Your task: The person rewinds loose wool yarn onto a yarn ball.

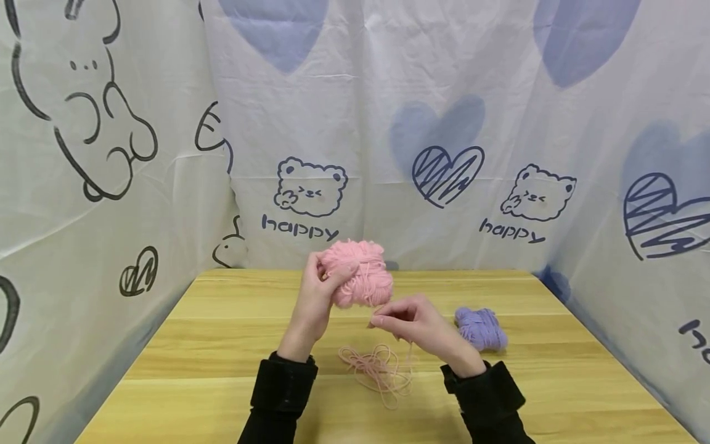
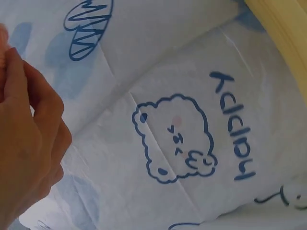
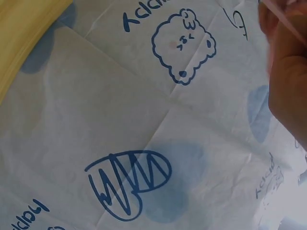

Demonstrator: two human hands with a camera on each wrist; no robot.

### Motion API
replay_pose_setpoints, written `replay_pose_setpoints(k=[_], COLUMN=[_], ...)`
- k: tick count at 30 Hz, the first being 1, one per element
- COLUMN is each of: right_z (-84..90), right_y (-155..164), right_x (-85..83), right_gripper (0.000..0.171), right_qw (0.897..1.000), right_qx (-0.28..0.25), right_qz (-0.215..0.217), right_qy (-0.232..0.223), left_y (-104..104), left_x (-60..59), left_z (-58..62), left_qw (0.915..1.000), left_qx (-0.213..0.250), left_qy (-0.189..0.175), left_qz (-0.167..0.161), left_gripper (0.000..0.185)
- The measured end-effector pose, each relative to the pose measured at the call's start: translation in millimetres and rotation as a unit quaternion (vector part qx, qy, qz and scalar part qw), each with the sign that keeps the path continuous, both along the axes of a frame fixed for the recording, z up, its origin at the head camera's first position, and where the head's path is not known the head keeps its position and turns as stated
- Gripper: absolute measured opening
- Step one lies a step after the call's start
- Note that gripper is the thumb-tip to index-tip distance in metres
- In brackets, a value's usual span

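A pink yarn skein is held up over the table in my left hand, thumb across its front. Just below and to the right, my right hand pinches a strand of the pink yarn between thumb and fingertips. Under the hands, a loose tangle of pink yarn lies on the tabletop, and a strand runs up from it toward the right hand. At its left edge, the left wrist view catches the left hand and a sliver of pink yarn. Only part of the right hand shows in the right wrist view.
A purple yarn skein rests on the wooden table, right of the right hand. White cloth with drawn bears and hearts hangs behind the table and along both sides.
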State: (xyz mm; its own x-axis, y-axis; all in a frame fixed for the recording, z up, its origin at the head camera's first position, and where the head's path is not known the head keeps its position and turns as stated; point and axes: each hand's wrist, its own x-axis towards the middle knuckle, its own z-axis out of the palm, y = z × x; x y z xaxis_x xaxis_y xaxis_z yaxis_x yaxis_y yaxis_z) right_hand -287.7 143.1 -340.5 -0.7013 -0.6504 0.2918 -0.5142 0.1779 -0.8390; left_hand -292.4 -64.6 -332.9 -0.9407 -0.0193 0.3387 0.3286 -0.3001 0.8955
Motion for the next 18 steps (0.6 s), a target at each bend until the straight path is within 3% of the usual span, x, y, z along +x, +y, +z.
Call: replay_pose_setpoints(k=[5,13,18], right_z=[-4.3,-3.8,-2.9], right_y=[0,4,8], right_x=[-5.8,-10.1,-12.5], right_gripper=[0.023,0.023,0.014], right_qw=[0.999,0.999,0.999], right_qx=[0.002,-0.007,-0.007], right_qz=[-0.003,-0.002,0.012], right_qy=[-0.033,-0.052,-0.045], left_y=[-2,-6,-9], left_x=[1.9,0.9,0.0], left_z=[1.9,2.4,1.0], left_qw=[0.9975,0.9918,0.9821], left_qx=[0.037,0.031,0.008], left_qy=[0.004,0.007,0.017], left_qz=[-0.060,-0.124,-0.187], left_gripper=[0.034,0.039,0.046])
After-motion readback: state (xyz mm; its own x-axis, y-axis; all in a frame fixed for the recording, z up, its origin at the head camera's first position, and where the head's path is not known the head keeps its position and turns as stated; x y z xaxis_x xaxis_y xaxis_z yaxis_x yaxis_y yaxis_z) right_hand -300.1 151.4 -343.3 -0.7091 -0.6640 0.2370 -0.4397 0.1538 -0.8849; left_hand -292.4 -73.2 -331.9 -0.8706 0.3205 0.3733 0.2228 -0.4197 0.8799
